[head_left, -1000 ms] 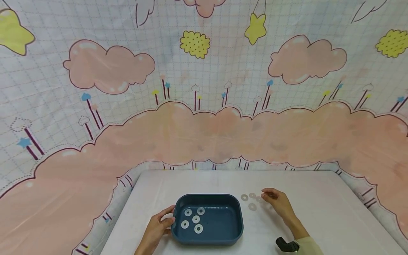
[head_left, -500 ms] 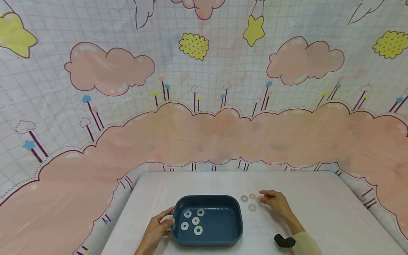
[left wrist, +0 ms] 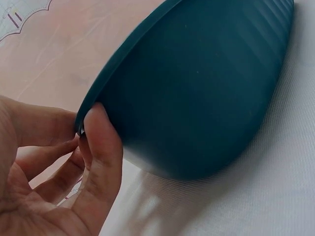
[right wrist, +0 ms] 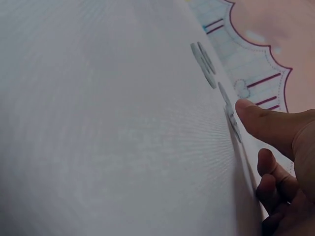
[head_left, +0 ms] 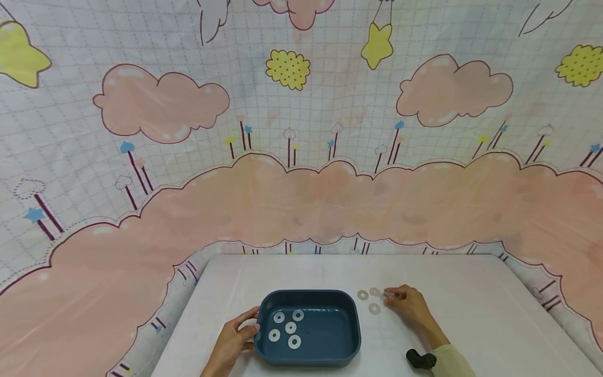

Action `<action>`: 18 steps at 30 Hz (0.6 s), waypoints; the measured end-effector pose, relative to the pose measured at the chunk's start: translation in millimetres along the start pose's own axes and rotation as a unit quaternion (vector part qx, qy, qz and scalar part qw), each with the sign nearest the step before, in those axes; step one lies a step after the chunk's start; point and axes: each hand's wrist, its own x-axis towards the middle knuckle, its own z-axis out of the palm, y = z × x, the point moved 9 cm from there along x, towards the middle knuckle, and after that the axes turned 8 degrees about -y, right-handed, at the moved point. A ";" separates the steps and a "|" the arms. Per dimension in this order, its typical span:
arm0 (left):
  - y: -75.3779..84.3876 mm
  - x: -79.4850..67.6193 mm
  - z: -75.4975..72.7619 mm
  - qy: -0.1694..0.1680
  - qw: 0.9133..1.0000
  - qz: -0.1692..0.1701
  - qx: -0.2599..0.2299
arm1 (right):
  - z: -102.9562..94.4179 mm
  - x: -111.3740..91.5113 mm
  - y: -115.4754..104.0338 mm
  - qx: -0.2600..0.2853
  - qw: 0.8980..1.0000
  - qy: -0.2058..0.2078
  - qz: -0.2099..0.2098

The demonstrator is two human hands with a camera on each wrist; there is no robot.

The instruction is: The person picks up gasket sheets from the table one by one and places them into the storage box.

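Observation:
In the head view, my left hand (head_left: 232, 335) holds the left rim of a dark blue rectangular tray (head_left: 330, 363), thumb outside against its wall. The left wrist view shows the thumb and fingers pinching the tray's edge (left wrist: 197, 88). Several flat metal washers (head_left: 290, 328) lie apart on the left side of the tray floor. To the tray's right, my right hand (head_left: 411, 303) is low over the table, its thumb and forefinger about a washer (head_left: 383, 295), partly hidden by the fingertips. Three more washers (head_left: 363, 295) lie just left of it. In the right wrist view, the thumb (right wrist: 266, 125) is beside washers seen edge-on (right wrist: 203, 65).
A white cloth covers the table (head_left: 282, 269). Behind it hangs a backdrop (head_left: 330, 201) printed with clouds and stars. A black device (head_left: 421, 359) is on the right wrist, beside a pale yellow sleeve (head_left: 452, 362).
My right hand has come down slightly at the washers, and its thumb and forefinger have drawn closer together about one. The left hand and the tray have stayed in place.

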 end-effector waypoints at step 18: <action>-0.3 0.3 -0.1 0.008 1.000 -0.005 0.005 | 2.1 0.5 -2.0 -0.036 0.999 0.008 -0.011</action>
